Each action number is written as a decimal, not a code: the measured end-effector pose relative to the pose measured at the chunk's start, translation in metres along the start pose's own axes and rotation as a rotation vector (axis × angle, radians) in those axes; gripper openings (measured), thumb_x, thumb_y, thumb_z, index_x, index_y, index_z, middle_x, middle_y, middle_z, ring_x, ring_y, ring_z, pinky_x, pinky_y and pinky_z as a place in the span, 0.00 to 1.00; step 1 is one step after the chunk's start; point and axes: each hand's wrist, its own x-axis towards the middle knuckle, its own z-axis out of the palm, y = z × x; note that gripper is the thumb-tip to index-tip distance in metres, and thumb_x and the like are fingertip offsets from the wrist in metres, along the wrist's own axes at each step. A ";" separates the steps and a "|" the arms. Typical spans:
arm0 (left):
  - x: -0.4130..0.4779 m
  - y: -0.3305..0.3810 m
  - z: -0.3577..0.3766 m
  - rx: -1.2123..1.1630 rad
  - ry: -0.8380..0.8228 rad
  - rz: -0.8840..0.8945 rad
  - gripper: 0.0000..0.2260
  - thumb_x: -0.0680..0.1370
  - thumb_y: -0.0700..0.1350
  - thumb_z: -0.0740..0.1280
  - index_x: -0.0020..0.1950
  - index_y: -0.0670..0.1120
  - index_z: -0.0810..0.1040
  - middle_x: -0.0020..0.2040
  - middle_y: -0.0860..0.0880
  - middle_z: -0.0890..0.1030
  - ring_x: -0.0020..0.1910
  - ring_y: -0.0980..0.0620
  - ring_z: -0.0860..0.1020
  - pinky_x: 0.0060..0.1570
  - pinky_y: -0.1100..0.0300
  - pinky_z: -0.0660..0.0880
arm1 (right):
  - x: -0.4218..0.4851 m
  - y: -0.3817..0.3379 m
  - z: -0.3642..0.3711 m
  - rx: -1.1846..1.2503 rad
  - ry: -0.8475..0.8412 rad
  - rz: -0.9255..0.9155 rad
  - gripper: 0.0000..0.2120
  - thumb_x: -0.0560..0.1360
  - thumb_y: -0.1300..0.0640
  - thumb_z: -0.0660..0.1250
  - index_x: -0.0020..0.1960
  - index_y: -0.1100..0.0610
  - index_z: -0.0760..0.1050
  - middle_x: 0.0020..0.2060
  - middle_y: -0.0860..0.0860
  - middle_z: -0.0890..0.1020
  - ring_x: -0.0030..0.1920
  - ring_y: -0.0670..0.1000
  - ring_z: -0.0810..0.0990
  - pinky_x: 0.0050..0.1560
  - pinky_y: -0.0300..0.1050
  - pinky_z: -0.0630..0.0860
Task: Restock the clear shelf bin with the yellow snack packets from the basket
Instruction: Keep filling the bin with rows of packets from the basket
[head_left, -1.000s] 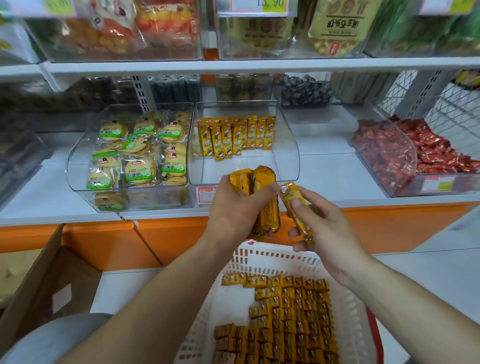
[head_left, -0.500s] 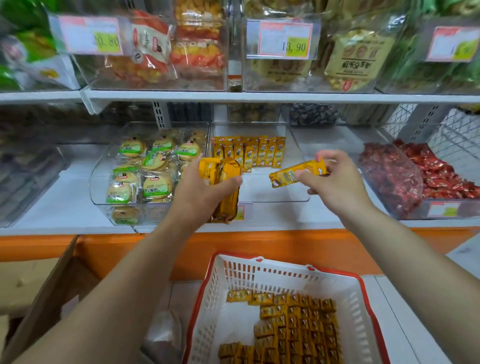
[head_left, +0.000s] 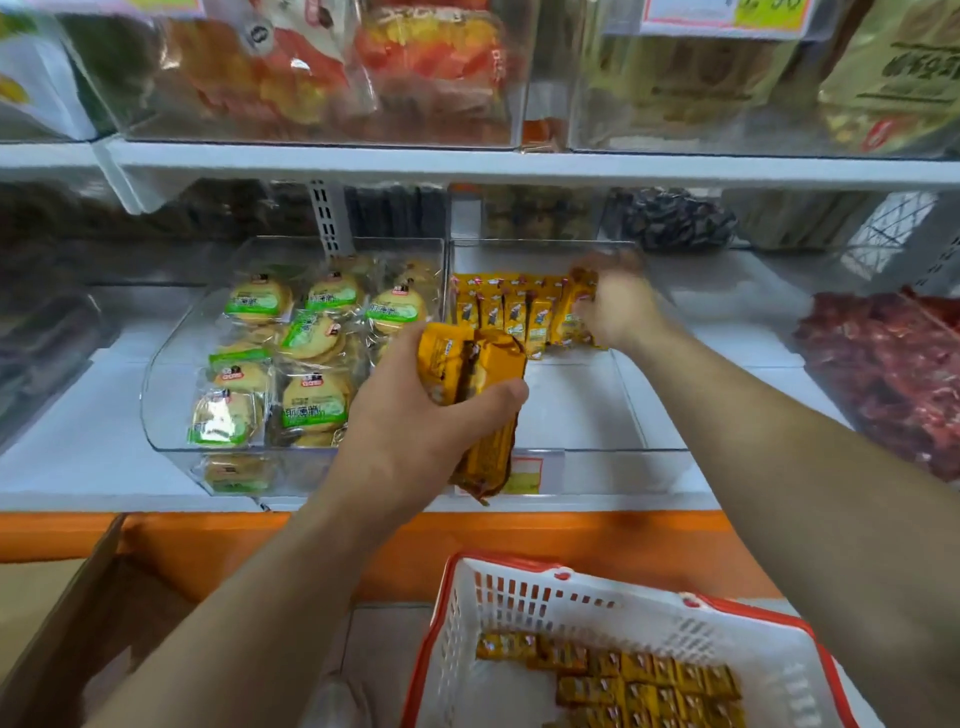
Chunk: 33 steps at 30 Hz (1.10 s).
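A clear shelf bin (head_left: 597, 452) on the middle shelf holds a row of yellow snack packets (head_left: 501, 309) standing against its back. My right hand (head_left: 618, 306) reaches into the bin's back right and pinches one yellow packet (head_left: 582, 286) at the end of that row; the hand is blurred. In front of the bin, my left hand (head_left: 415, 421) grips a bundle of several yellow packets (head_left: 478, 395). Below, a white basket (head_left: 649, 623) with a red rim holds many more yellow packets (head_left: 649, 680).
A clear bin of green-labelled round biscuits (head_left: 291, 364) stands left of the target bin. A bin of red-wrapped sweets (head_left: 893, 374) sits at the right. An upper shelf (head_left: 467, 161) overhangs. A cardboard box (head_left: 62, 623) stands at lower left, beside an orange shelf base (head_left: 260, 545).
My right hand has carried its single packet from in front of the bin to the back row inside it. The left hand kept its bundle and stayed near the bin's front.
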 end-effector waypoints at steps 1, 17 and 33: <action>0.002 -0.002 0.000 -0.006 0.001 -0.019 0.26 0.64 0.64 0.75 0.58 0.59 0.73 0.45 0.66 0.82 0.43 0.67 0.82 0.33 0.71 0.78 | 0.005 0.002 0.005 -0.024 -0.012 0.004 0.20 0.75 0.64 0.66 0.67 0.55 0.75 0.64 0.60 0.76 0.62 0.60 0.75 0.58 0.45 0.72; 0.008 -0.019 0.000 -0.028 0.046 -0.157 0.20 0.69 0.59 0.78 0.54 0.57 0.73 0.43 0.57 0.83 0.38 0.66 0.82 0.27 0.73 0.75 | -0.003 0.010 0.022 0.061 -0.012 0.137 0.15 0.69 0.59 0.72 0.54 0.61 0.75 0.46 0.57 0.82 0.48 0.59 0.81 0.42 0.45 0.76; -0.035 0.029 0.057 -0.341 -0.243 -0.177 0.05 0.76 0.52 0.75 0.50 0.53 0.86 0.46 0.47 0.88 0.46 0.48 0.87 0.46 0.51 0.84 | -0.231 -0.067 -0.104 1.006 -0.262 0.197 0.37 0.62 0.46 0.81 0.67 0.41 0.70 0.46 0.43 0.77 0.36 0.46 0.78 0.40 0.42 0.78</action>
